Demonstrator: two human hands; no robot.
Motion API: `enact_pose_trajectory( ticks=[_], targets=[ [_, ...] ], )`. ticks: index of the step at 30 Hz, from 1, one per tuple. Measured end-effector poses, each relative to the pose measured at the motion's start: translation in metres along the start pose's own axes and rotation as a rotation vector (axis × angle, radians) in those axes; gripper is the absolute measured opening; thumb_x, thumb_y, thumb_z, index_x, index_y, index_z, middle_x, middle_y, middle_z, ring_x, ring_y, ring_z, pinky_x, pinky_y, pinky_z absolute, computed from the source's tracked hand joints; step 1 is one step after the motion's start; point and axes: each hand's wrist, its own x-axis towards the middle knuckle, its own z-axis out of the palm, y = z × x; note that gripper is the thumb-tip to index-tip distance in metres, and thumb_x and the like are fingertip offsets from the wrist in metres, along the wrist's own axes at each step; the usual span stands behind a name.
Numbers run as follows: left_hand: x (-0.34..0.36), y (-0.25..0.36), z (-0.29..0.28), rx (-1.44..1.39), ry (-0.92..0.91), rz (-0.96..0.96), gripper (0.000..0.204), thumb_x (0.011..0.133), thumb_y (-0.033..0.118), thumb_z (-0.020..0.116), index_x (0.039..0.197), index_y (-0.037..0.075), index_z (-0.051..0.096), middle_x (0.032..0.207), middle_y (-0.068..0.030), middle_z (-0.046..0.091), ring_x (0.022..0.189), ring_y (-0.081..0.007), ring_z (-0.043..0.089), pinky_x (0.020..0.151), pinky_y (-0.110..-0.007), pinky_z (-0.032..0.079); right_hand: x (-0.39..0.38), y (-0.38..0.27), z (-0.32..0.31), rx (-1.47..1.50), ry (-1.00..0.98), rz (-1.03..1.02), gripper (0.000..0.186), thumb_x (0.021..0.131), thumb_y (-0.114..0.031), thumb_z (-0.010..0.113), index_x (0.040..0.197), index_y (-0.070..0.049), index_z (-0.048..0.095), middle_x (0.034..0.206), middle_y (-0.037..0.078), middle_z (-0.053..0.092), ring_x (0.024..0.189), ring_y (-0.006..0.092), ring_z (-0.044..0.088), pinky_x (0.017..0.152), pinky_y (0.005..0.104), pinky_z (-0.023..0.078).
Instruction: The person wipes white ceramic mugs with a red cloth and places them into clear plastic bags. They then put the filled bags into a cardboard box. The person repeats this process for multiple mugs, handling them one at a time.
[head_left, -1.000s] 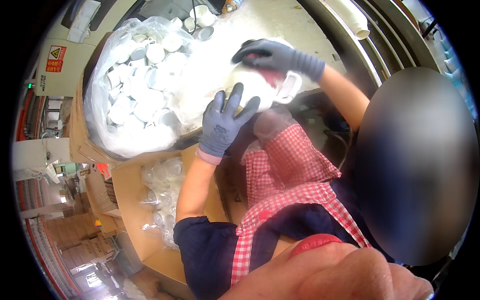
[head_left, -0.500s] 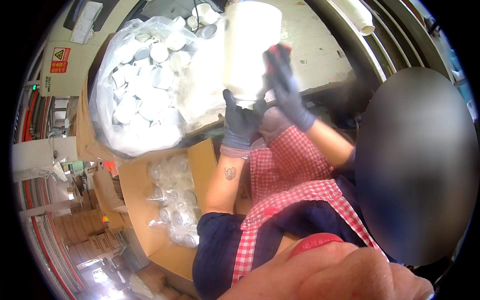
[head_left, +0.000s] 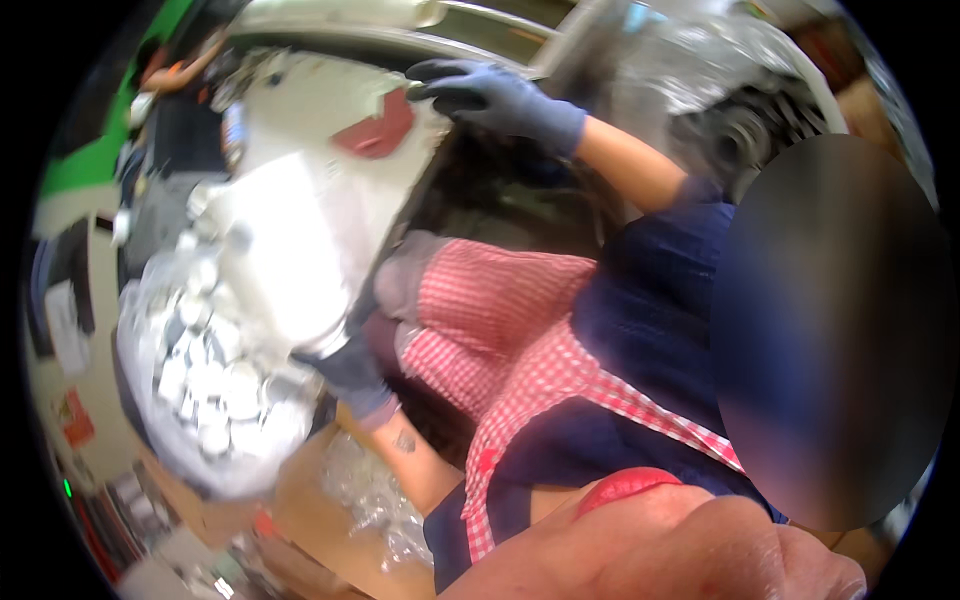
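A large white cylinder (head_left: 285,255) lies slanted on the pale worktop (head_left: 290,105), next to the heap of white caps. My left hand (head_left: 350,375), in a dark glove, grips its near end; motion blurs the fingers and the cylinder hides some of them. My right hand (head_left: 500,105), in a grey-blue glove, is held up past the worktop's right edge, its fingers stretched out and nothing seen in them. A flat dark-red piece (head_left: 378,128) of unclear material lies on the worktop, left of my right hand.
A clear plastic bag (head_left: 270,455) full of white cap-like pieces (head_left: 205,365) stands at the left. Below it is an open cardboard box (head_left: 310,490) holding clear-wrapped pieces. Another person (head_left: 175,75) is at the far left. A plastic-covered container (head_left: 730,80) with dark parts stands at upper right.
The view has swung to the right. My right hand has left the cylinder and let go of the red piece, which now lies on the worktop. My left hand stays on the cylinder's near end.
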Motion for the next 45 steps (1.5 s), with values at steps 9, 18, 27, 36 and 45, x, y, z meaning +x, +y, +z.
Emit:
enact_pose_trajectory(
  ticks=[9,18,27,36,45],
  targets=[
    [-0.018,-0.007,-0.052,-0.396,-0.056,-0.046,0.056,0.096,0.045,0.048,0.135,0.005,0.047,0.119,-0.0244,0.051,0.082,-0.0276,0.052,0.059,-0.033,0.045,-0.354,0.148,-0.216,-0.986,0.111,1.166,0.065,0.087,-0.041,0.064,0.137,-0.002,0.051,0.124,0.023,0.063,0.112,0.0343,0.063,0.093,0.041,0.05],
    [-0.014,0.011,-0.098,-1.042,-0.144,-0.314,0.057,0.094,0.049,0.046,0.13,0.005,0.052,0.1,-0.0176,0.062,0.065,-0.0254,0.053,0.056,-0.033,0.047,-0.384,0.132,-0.145,-0.857,-0.054,1.424,0.067,0.078,-0.042,0.074,0.13,-0.004,0.056,0.126,0.028,0.059,0.118,0.0416,0.058,0.1,0.0482,0.047],
    [-0.017,-0.005,-0.113,0.735,0.3,0.646,0.077,0.089,0.068,0.045,0.136,0.007,0.048,0.117,-0.0149,0.065,0.091,-0.0269,0.068,0.069,-0.039,0.055,-0.175,0.008,-0.153,0.513,0.171,1.095,0.032,0.094,-0.014,0.063,0.122,0.0,0.063,0.109,0.006,0.068,0.095,0.0165,0.065,0.083,0.0323,0.053],
    [-0.04,0.001,-0.104,-0.291,-0.147,-0.45,0.066,0.099,0.06,0.033,0.125,0.003,0.054,0.086,-0.0092,0.066,0.057,-0.0149,0.06,0.044,-0.024,0.046,-0.009,-0.063,0.057,0.443,-0.317,0.608,0.046,0.1,-0.034,0.057,0.13,0.002,0.057,0.113,0.008,0.065,0.102,0.0119,0.06,0.092,0.0286,0.05],
    [-0.074,0.013,-0.125,-0.55,-0.338,-0.339,0.049,0.102,0.038,0.046,0.134,0.002,0.048,0.108,-0.0143,0.068,0.074,-0.0173,0.07,0.051,-0.024,0.056,0.098,-0.209,0.171,0.347,-0.216,-0.26,0.056,0.085,-0.026,0.074,0.132,-0.003,0.055,0.117,0.014,0.062,0.102,0.0272,0.06,0.085,0.0368,0.049]
  ],
)
